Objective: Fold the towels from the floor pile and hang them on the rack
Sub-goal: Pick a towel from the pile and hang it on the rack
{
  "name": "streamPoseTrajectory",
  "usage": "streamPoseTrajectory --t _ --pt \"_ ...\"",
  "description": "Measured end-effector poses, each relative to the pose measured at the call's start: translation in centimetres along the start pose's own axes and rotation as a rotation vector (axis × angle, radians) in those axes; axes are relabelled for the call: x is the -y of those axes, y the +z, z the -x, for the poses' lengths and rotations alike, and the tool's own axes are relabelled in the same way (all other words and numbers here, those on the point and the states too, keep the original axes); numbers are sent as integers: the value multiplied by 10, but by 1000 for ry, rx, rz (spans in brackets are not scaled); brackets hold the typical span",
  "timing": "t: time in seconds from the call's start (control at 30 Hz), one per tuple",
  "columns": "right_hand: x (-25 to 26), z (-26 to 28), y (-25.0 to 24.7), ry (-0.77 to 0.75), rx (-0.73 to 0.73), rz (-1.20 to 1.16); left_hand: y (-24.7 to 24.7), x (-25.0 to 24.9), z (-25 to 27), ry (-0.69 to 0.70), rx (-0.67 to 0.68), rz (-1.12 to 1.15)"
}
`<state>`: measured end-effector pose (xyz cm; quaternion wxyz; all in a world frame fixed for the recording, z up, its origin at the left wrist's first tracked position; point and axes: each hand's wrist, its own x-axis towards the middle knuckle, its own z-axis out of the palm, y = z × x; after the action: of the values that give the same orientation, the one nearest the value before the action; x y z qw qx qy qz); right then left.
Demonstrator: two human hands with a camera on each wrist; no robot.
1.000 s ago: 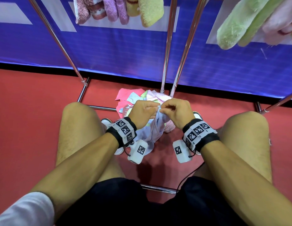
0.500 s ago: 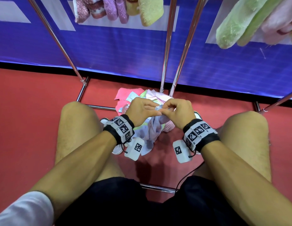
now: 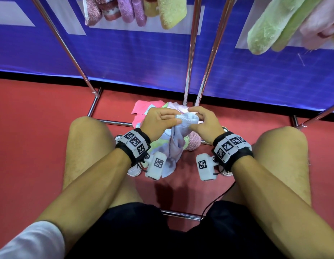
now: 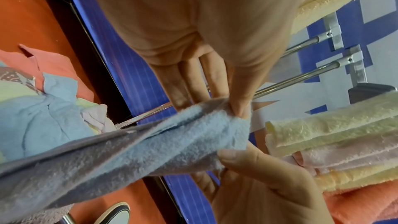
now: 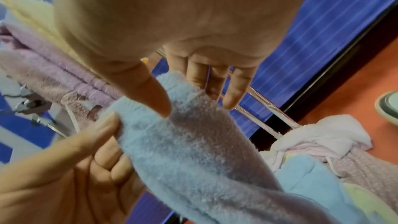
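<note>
A pale blue towel (image 3: 174,146) hangs between my knees, its top edge held up by both hands. My left hand (image 3: 175,122) pinches one end of that edge between thumb and fingers (image 4: 239,108). My right hand (image 3: 193,114) pinches the other end, thumb (image 5: 155,98) on top of the towel (image 5: 193,151). The two hands are close together, just above the floor pile (image 3: 141,109) of pink, blue, green and white towels. The lower end of the held towel (image 4: 129,151) trails down towards the pile (image 4: 43,117).
Chrome rack poles (image 3: 189,71) rise right behind the pile, with base bars (image 3: 113,122) on the red floor. Folded towels hang above: yellow and pink (image 3: 171,14), green (image 3: 270,28). A blue panel (image 3: 134,62) closes the back. My knees flank the hands.
Both hands have lifted a little and moved slightly apart, and the towel's top edge now shows spread between them. The towel hangs straighter than before.
</note>
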<state>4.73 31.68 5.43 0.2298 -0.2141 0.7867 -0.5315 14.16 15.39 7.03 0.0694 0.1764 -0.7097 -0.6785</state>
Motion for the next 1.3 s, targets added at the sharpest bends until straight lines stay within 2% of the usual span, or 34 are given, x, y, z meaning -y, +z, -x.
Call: streamPoseTrajectory --t 0.23,0.43,0.7,0.9,1.3 --pt "6 -1 -5 -167 -103 -106 -6 -4 -4 15 -85 100" --pt "18 -4 -8 -142 -153 -213 -5 -9 -7 75 -107 90" --pt "50 -1 -16 -183 -206 -191 -5 -42 -9 151 -112 88" --pt "122 -7 -47 -334 -252 -90 -8 -113 -13 255 -150 123" --pt "301 7 -122 -605 -325 61 -15 -311 -7 523 -117 67"
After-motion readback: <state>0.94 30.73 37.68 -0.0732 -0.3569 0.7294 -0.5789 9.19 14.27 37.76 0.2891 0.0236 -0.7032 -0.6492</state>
